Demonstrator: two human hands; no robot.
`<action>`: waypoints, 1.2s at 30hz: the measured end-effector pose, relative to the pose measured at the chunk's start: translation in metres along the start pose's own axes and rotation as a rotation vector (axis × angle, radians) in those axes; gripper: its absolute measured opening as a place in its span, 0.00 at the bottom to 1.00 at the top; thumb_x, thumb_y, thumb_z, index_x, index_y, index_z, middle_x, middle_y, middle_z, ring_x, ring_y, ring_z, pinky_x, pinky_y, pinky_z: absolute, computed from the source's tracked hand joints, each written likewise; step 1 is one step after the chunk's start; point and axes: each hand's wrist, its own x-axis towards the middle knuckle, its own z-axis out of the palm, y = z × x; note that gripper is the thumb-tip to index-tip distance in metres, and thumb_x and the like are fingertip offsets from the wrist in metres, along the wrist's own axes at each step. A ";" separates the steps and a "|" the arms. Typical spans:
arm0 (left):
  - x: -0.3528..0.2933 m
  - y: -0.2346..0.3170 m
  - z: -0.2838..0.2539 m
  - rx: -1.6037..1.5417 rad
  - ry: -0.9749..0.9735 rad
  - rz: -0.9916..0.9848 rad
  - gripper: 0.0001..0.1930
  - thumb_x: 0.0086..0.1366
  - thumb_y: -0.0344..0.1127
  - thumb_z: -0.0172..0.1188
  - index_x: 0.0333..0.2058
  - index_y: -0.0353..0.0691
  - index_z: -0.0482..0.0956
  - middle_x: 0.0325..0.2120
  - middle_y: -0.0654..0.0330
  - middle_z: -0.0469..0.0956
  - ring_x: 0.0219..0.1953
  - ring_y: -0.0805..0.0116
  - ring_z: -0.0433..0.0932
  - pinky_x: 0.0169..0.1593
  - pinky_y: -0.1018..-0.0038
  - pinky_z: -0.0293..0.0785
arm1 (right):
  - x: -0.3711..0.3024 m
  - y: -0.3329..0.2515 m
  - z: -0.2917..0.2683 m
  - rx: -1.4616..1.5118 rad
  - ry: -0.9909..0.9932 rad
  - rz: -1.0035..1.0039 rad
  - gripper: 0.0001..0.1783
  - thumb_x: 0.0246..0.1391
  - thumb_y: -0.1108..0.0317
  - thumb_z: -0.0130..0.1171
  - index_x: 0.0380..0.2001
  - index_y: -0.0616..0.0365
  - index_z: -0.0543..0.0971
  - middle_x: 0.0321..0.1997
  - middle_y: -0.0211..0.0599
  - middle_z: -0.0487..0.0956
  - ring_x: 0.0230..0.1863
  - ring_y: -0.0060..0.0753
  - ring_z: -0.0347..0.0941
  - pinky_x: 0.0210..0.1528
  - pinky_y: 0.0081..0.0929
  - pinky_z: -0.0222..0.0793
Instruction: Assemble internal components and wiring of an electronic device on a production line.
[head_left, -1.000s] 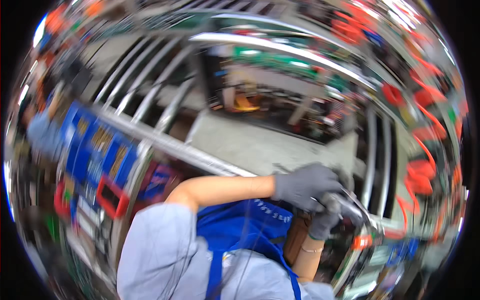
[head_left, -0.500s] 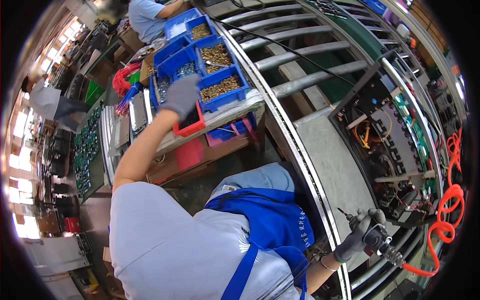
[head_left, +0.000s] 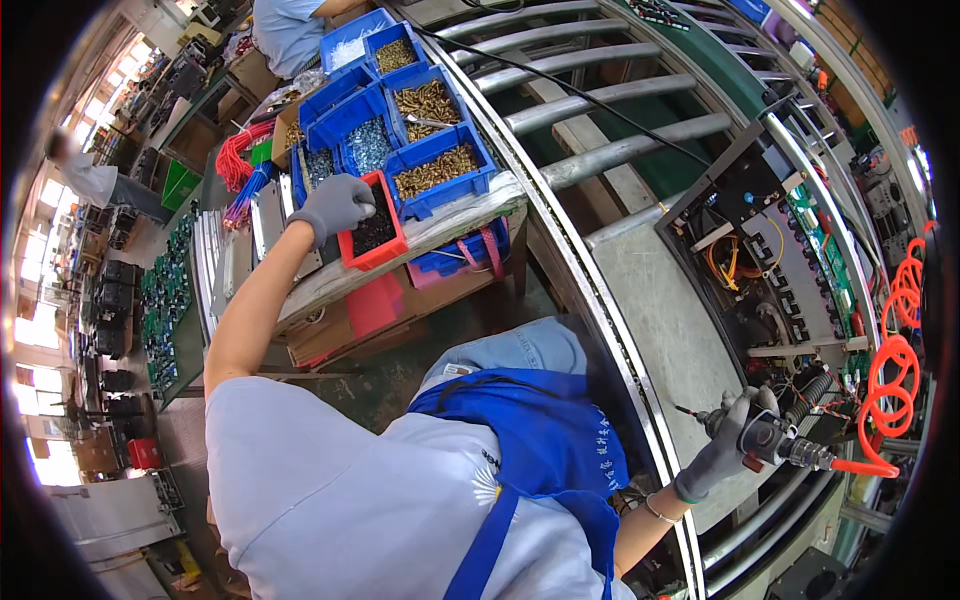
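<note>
My left hand (head_left: 337, 206), in a grey glove, is over the left edge of a small red bin (head_left: 376, 259). Its fingers are curled together, and whatever they may hold is too small or hidden to make out. Small dark pieces (head_left: 374, 234), apparently screws, lie in the bin. On the right, my gloved right hand (head_left: 718, 458) grips an air screwdriver (head_left: 768, 438). The tool's thin bit points left, and a coiled orange air hose (head_left: 890, 380) runs from its rear end. Close beyond it stands an open black equipment chassis (head_left: 745, 200) with wires and circuit boards inside.
Blue bins (head_left: 440, 205) of brass-coloured and silver fasteners stand around the red one. Red wire bundles (head_left: 240, 158) and metal strips lie left of them. A metal-edged roller conveyor (head_left: 630, 145) runs alongside. Another person (head_left: 285, 35) sits at the far end.
My left hand has drawn back toward the lower left, from over the bins to the red bin's edge, its fingers now curled. My right hand and the screwdriver have shifted slightly up and right.
</note>
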 end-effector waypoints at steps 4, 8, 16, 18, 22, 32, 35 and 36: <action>-0.001 0.002 -0.006 -0.200 -0.025 -0.126 0.10 0.61 0.36 0.56 0.35 0.35 0.78 0.24 0.57 0.79 0.23 0.70 0.79 0.27 0.74 0.76 | 0.001 0.000 0.002 -0.035 0.067 0.002 0.12 0.52 0.77 0.59 0.41 0.65 0.76 0.32 0.36 0.76 0.23 0.22 0.71 0.25 0.18 0.68; -0.002 0.007 -0.011 -0.465 0.028 -0.186 0.11 0.65 0.38 0.49 0.37 0.39 0.77 0.24 0.58 0.78 0.23 0.72 0.79 0.24 0.77 0.73 | 0.002 0.005 -0.015 -0.071 -0.064 0.119 0.11 0.51 0.77 0.56 0.40 0.63 0.75 0.31 0.37 0.76 0.24 0.22 0.72 0.22 0.18 0.68; 0.001 0.193 0.056 -1.935 -0.667 0.025 0.14 0.62 0.31 0.52 0.46 0.35 0.74 0.35 0.54 0.75 0.30 0.66 0.77 0.24 0.83 0.74 | 0.009 -0.030 -0.014 0.323 -0.126 0.021 0.18 0.49 0.69 0.59 0.44 0.61 0.70 0.33 0.39 0.72 0.23 0.22 0.70 0.24 0.25 0.69; 0.008 0.244 0.104 -1.981 -0.938 0.025 0.13 0.63 0.30 0.52 0.46 0.35 0.74 0.36 0.51 0.77 0.30 0.65 0.77 0.21 0.83 0.69 | 0.018 -0.069 0.001 0.423 -0.111 -0.183 0.21 0.51 0.67 0.61 0.48 0.60 0.70 0.32 0.38 0.71 0.20 0.23 0.68 0.25 0.28 0.71; 0.003 0.336 0.151 -1.772 -1.285 0.099 0.16 0.68 0.41 0.55 0.46 0.35 0.73 0.37 0.56 0.74 0.31 0.74 0.73 0.23 0.87 0.67 | 0.041 -0.115 0.005 0.598 -0.211 -0.426 0.23 0.53 0.66 0.64 0.51 0.57 0.70 0.34 0.36 0.70 0.15 0.21 0.65 0.20 0.30 0.71; -0.002 0.395 0.136 -1.849 -1.348 0.044 0.18 0.66 0.49 0.58 0.41 0.39 0.75 0.31 0.61 0.75 0.26 0.80 0.72 0.23 0.89 0.64 | 0.061 -0.122 0.027 0.606 -0.287 -0.575 0.23 0.55 0.65 0.61 0.53 0.54 0.69 0.35 0.34 0.69 0.18 0.20 0.66 0.23 0.28 0.70; -0.004 0.394 0.134 -1.848 -1.372 0.050 0.17 0.66 0.48 0.58 0.39 0.38 0.75 0.28 0.62 0.75 0.24 0.81 0.71 0.20 0.90 0.62 | 0.063 -0.120 0.031 0.598 -0.287 -0.608 0.23 0.55 0.67 0.57 0.55 0.57 0.69 0.33 0.31 0.66 0.17 0.17 0.62 0.17 0.22 0.65; -0.005 0.394 0.133 -1.843 -1.362 0.060 0.17 0.66 0.48 0.58 0.38 0.38 0.74 0.27 0.62 0.75 0.23 0.82 0.70 0.19 0.90 0.61 | 0.063 -0.120 0.031 0.594 -0.283 -0.603 0.23 0.54 0.67 0.57 0.54 0.57 0.69 0.32 0.31 0.66 0.17 0.17 0.63 0.17 0.22 0.65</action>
